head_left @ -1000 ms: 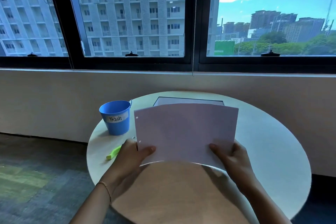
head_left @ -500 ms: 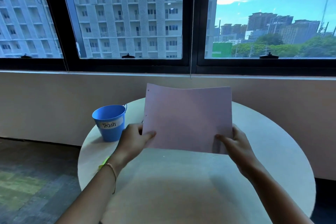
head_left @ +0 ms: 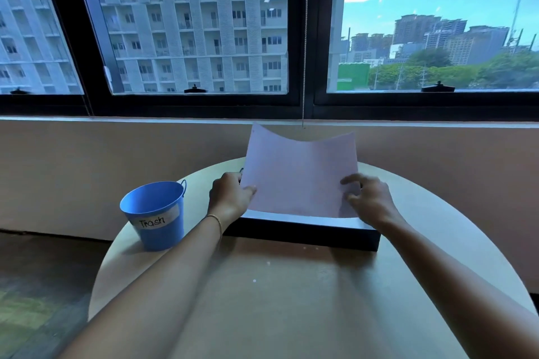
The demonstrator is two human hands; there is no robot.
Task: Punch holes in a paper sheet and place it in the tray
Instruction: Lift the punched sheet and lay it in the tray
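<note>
Okay, placing step, judging by where things sit. The pale lilac paper sheet (head_left: pixel 300 175) stands nearly upright, and its bottom edge dips just inside the near wall of the shallow black rectangular tray (head_left: pixel 306 232) on the round beige table (head_left: pixel 262 315). The sheet's top edge sags in a curve toward the window.

The left hand (head_left: pixel 230 198) pinches the lower left edge, thumb on the front face. The right hand (head_left: pixel 369 202) has bent fingers over the lower right edge. It looks like a light hold, and motion blur hides how firm it is. The punched holes are too small to make out.

Risks:
- The sheet is tall and floppy. If both hands let go while it is this upright, it will likely fold over or flop past the far rim instead of lying flat.
- Squeezing the two edges inward adds to the bow and could crease it.
- The bottom edge may catch on the near wall, so pushing down could buckle or crumple it.
- If one side is released first, the sheet would swing skew and end up half over the rim.
- The left forearm passes just beside the blue metal bucket labelled Trash (head_left: pixel 153 213), so a quick pull back could knock it.

A few white specks (head_left: pixel 253 281) lie on the table near the tray. They look harmless.
</note>
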